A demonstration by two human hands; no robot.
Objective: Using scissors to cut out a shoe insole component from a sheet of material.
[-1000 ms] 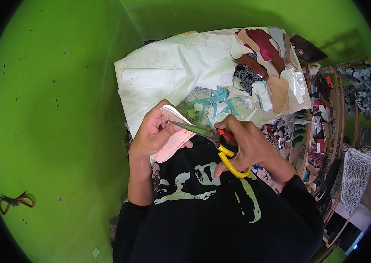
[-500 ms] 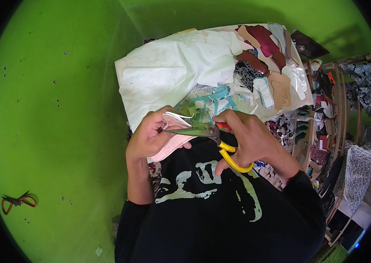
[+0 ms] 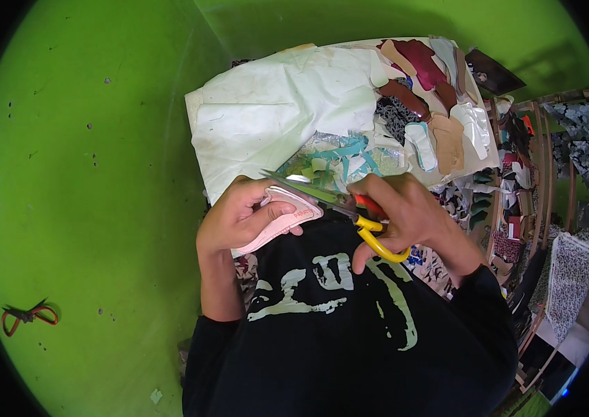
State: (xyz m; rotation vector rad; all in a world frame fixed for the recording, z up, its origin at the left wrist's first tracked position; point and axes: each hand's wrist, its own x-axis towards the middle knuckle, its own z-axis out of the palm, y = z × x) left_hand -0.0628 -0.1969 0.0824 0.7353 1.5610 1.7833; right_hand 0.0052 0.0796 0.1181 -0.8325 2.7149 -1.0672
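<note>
A plain green wall point(image 3: 65, 208) with small dark pits fills the 9 o'clock side, and a tool point(image 3: 23, 316) with reddish loop handles shows against it at 8 o'clock from the hands. At 3 o'clock a wooden rack point(image 3: 543, 181) holds jumbled fabric scraps in dark red, white, green and black; over it hang a dark mottled cloth point(image 3: 576, 156) and, lower down, a coarse grey speckled cloth point(image 3: 571, 278). The table point(image 3: 480, 165) lies at 12 o'clock, its 11 o'clock part under a creased white sheet point(image 3: 252, 125). Just beyond the hands lie thin teal and white offcuts point(image 3: 346, 151); between 1 and 2 o'clock are sole-shaped pieces point(image 3: 448, 142) in tan, white and smooth brown, with a maroon scrap point(image 3: 423, 62) above. Before the person's black top point(image 3: 350, 361), the left hand point(image 3: 239, 215) pinches a thin pink insole point(image 3: 287, 215), layered and pale-edged, between thumb and fingers. The right hand point(image 3: 409, 215) is wrapped around the red and yellow handles of the scissors point(image 3: 346, 201), whose grey blades point to 10 o'clock across the insole's far edge; whether they touch it cannot be told.
</note>
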